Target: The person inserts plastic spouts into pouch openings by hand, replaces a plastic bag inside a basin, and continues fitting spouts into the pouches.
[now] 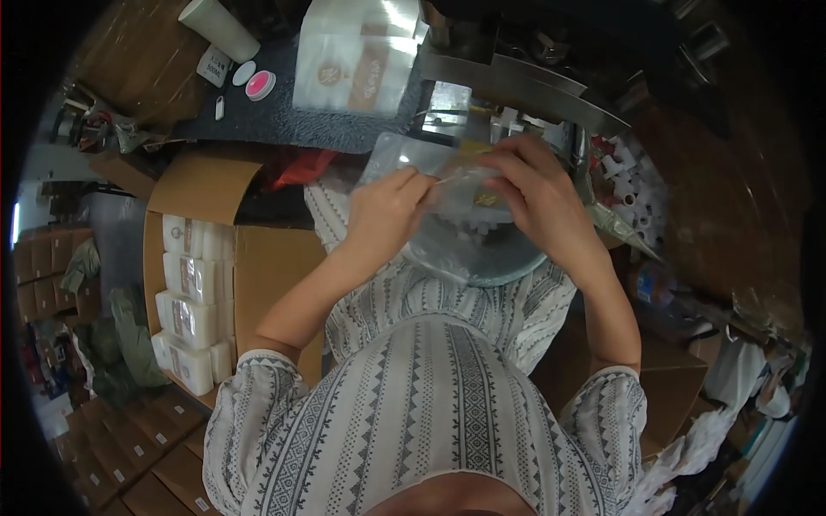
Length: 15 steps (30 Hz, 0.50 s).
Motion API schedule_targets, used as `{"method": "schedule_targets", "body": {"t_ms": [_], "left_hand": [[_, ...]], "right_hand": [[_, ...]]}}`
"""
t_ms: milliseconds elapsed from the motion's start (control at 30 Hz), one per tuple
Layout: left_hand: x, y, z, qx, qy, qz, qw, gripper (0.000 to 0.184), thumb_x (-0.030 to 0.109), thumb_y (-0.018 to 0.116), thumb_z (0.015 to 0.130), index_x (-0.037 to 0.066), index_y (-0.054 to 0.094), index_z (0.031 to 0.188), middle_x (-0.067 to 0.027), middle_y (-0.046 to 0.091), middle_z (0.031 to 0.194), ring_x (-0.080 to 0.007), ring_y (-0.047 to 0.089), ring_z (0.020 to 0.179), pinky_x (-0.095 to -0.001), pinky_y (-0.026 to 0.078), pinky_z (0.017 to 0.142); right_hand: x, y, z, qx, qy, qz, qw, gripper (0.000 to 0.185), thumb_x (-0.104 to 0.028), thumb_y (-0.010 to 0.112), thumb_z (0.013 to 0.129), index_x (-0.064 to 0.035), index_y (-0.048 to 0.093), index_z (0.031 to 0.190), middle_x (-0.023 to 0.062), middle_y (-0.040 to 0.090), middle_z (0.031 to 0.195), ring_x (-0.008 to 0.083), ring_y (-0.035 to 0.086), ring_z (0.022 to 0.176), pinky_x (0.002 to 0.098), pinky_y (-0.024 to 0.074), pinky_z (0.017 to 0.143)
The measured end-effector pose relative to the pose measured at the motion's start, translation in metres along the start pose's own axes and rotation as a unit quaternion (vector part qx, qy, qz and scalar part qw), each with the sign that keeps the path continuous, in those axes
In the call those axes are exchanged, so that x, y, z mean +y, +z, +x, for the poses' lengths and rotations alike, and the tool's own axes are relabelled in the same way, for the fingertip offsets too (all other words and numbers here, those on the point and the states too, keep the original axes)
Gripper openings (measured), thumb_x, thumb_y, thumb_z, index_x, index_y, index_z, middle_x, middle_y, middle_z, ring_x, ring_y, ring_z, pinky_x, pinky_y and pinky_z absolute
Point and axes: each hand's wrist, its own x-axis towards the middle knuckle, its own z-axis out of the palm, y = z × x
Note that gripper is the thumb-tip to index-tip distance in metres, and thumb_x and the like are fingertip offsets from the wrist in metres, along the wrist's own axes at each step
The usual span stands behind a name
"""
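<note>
A clear plastic bag (452, 202) is stretched between my two hands above my lap. My left hand (387, 211) is closed, pinching the bag's edge with thumb and fingertips. On the other side, my right hand (546, 202) has its thumb and curved fingers at the bag's upper edge, slightly blurred. Something with a gold-yellow patch (484, 199) shows by the right thumb; whether it is in or behind the bag I cannot tell. Below sits a round basin (512, 273) with small white pieces in it, partly hidden by the bag.
An open carton (280, 275) of packed white bundles (188, 318) stands at left. Clear printed bags (357, 60), a pink round tin (260, 84) and a white cup (219, 28) lie on the dark mat (318, 129). White fittings (624, 176) fill a bag at right. Metal machinery (542, 77) is ahead.
</note>
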Motion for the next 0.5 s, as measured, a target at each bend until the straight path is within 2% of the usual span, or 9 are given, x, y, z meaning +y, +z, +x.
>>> {"method": "schedule_targets", "body": {"t_ms": [67, 100, 167, 233, 300, 367, 400, 467, 500], "left_hand": [[0.002, 0.01, -0.001, -0.074, 0.016, -0.082, 0.994, 0.007, 0.012, 0.065, 0.081, 0.006, 0.064, 0.084, -0.0094, 0.058, 0.074, -0.0305, 0.059, 0.064, -0.0369, 0.046, 0.055], [0.003, 0.014, 0.001, -0.073, 0.017, -0.082, 0.994, 0.007, 0.012, 0.065, 0.081, 0.006, 0.064, 0.084, -0.0094, 0.058, 0.074, -0.0305, 0.059, 0.064, -0.0369, 0.046, 0.055], [0.003, 0.024, 0.009, -0.173, -0.046, -0.197, 0.964, 0.014, 0.014, 0.065, 0.084, 0.001, 0.065, 0.091, -0.0112, 0.063, 0.077, -0.0263, 0.062, 0.065, -0.0347, 0.046, 0.057], [0.001, 0.044, 0.014, -0.196, -0.095, -0.249, 0.944, 0.016, 0.015, 0.064, 0.085, 0.0, 0.066, 0.091, -0.0105, 0.065, 0.077, -0.0216, 0.062, 0.066, -0.0333, 0.047, 0.058], [-0.001, 0.054, 0.029, -0.218, -0.142, -0.301, 0.918, 0.018, 0.017, 0.064, 0.086, -0.001, 0.066, 0.092, -0.0097, 0.066, 0.078, -0.0168, 0.063, 0.067, -0.0319, 0.047, 0.059], [-0.005, 0.058, 0.051, -0.281, -0.283, -0.447, 0.801, 0.024, 0.021, 0.064, 0.087, -0.003, 0.067, 0.091, -0.0075, 0.068, 0.082, -0.0124, 0.065, 0.074, -0.0284, 0.049, 0.061], [-0.008, 0.062, 0.058, -0.281, -0.284, -0.447, 0.8, 0.024, 0.021, 0.064, 0.087, -0.003, 0.067, 0.091, -0.0075, 0.068, 0.082, -0.0124, 0.065, 0.074, -0.0284, 0.049, 0.061], [-0.012, 0.071, 0.066, -0.253, -0.382, -0.525, 0.717, 0.031, 0.025, 0.063, 0.088, -0.005, 0.065, 0.094, -0.0069, 0.067, 0.088, -0.0134, 0.064, 0.077, -0.0255, 0.051, 0.067], [-0.01, 0.073, 0.064, -0.255, -0.382, -0.525, 0.717, 0.031, 0.025, 0.063, 0.088, -0.005, 0.065, 0.094, -0.0069, 0.067, 0.088, -0.0134, 0.064, 0.077, -0.0255, 0.051, 0.067]], "right_hand": [[0.008, -0.003, -0.002, -0.012, -0.013, 0.036, 0.999, 0.031, -0.003, 0.066, 0.08, -0.004, 0.061, 0.11, 0.0098, 0.059, 0.099, 0.026, 0.061, 0.085, 0.0349, 0.0501, 0.072], [0.013, -0.006, -0.003, -0.035, 0.033, 0.068, 0.997, 0.031, -0.004, 0.067, 0.08, -0.0045, 0.061, 0.111, 0.0092, 0.06, 0.1, 0.0243, 0.062, 0.086, 0.0341, 0.05, 0.074], [0.02, -0.009, -0.006, -0.059, 0.078, 0.1, 0.99, 0.032, -0.005, 0.067, 0.08, -0.005, 0.062, 0.112, 0.0087, 0.061, 0.101, 0.0226, 0.062, 0.087, 0.0334, 0.05, 0.075], [0.024, -0.011, -0.008, 0.005, 0.16, 0.132, 0.978, 0.031, -0.007, 0.067, 0.082, -0.0043, 0.062, 0.112, 0.0082, 0.063, 0.103, 0.0185, 0.062, 0.09, 0.0308, 0.0493, 0.079], [0.036, -0.014, -0.014, 0.037, 0.173, 0.083, 0.981, 0.03, -0.008, 0.067, 0.083, -0.0038, 0.062, 0.113, 0.0085, 0.064, 0.102, 0.0176, 0.062, 0.091, 0.03, 0.049, 0.079], [0.043, -0.021, -0.018, 0.068, 0.184, 0.037, 0.98, 0.03, -0.009, 0.067, 0.084, -0.0033, 0.062, 0.113, 0.0087, 0.065, 0.102, 0.0166, 0.062, 0.091, 0.0292, 0.0487, 0.08], [0.042, -0.027, -0.021, 0.05, 0.191, 0.039, 0.98, 0.029, -0.009, 0.067, 0.084, -0.003, 0.062, 0.112, 0.009, 0.065, 0.101, 0.0166, 0.063, 0.091, 0.0286, 0.0483, 0.08], [0.04, -0.034, -0.032, 0.031, 0.201, 0.042, 0.978, 0.029, -0.009, 0.066, 0.085, -0.0027, 0.062, 0.112, 0.0092, 0.065, 0.1, 0.0167, 0.063, 0.091, 0.028, 0.0479, 0.079], [0.038, -0.036, -0.037, 0.051, 0.209, 0.043, 0.976, 0.026, -0.009, 0.066, 0.084, -0.0022, 0.062, 0.109, 0.0104, 0.065, 0.098, 0.0185, 0.064, 0.088, 0.0288, 0.0488, 0.077]]}}
